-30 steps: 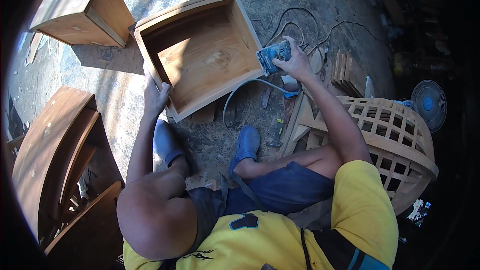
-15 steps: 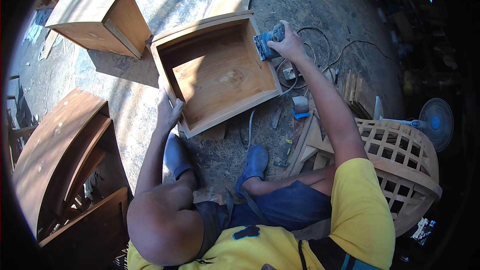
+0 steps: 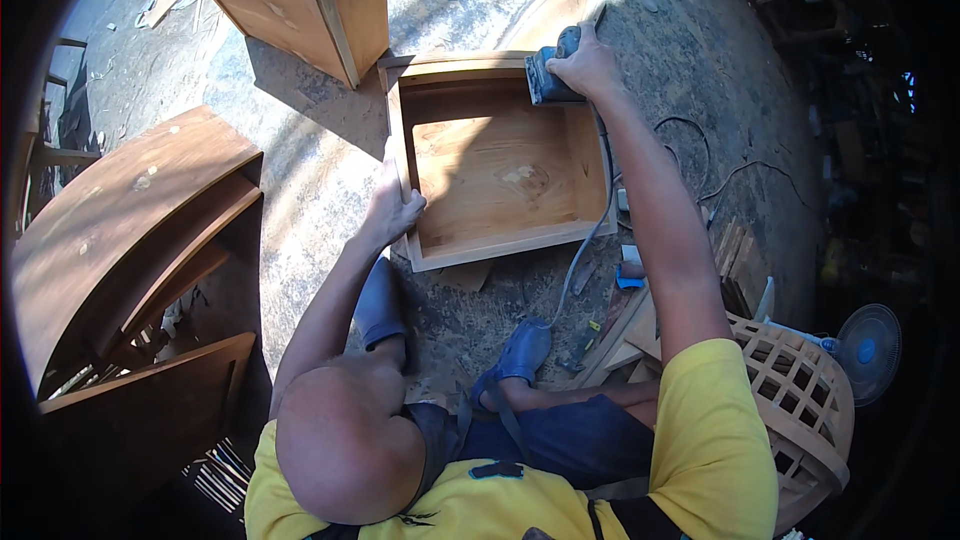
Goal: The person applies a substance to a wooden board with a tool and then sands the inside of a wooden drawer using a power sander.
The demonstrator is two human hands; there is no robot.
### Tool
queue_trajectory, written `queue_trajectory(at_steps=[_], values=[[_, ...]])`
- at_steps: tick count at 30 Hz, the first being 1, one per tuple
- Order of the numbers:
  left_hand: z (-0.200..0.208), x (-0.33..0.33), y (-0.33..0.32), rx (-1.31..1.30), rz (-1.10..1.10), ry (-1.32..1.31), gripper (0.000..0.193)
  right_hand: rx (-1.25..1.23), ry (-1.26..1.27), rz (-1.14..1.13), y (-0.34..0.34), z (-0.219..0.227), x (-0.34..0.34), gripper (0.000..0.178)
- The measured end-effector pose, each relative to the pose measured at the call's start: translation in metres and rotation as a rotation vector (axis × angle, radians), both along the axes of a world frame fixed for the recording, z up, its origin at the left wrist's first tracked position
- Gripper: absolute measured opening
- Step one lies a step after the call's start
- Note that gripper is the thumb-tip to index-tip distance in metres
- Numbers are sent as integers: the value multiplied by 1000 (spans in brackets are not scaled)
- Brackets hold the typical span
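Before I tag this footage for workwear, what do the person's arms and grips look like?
The left grip and right grip are ungloved, no watch or bracelet showing. Both forearms are bare. The short right sleeve is yellow; what shows of the left sleeve matches.

Left of the electric fan (image 3: 868, 354) I see a latticed wooden frame (image 3: 795, 430), then sun-streaked concrete floor (image 3: 312, 240); right of the fan, deep shadow (image 3: 928, 270).
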State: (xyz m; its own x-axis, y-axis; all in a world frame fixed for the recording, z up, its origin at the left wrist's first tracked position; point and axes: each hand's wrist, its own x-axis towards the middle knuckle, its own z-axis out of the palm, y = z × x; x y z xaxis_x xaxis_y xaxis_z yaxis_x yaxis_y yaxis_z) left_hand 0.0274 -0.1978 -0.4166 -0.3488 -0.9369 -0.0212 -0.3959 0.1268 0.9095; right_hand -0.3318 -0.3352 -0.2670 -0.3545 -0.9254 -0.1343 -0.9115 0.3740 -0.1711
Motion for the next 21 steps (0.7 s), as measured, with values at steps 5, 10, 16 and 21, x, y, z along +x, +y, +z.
queue_trajectory(at_steps=[5, 10, 16, 21], values=[[-3, -4, -4, -146, -30, -22, 64, 67, -68, 40, -5, 18, 94, 88], [-2, -8, -4, -81, -29, -41, 68, 41, -170, 116, -5, 15, 185, 86], [-1, -7, -2, -99, 19, 20, 74, 37, -200, 113, 0, 17, 179, 75], [-12, 3, -1, 0, 16, -30, 75, 85, -80, -17, 2, 24, 89, 89]])
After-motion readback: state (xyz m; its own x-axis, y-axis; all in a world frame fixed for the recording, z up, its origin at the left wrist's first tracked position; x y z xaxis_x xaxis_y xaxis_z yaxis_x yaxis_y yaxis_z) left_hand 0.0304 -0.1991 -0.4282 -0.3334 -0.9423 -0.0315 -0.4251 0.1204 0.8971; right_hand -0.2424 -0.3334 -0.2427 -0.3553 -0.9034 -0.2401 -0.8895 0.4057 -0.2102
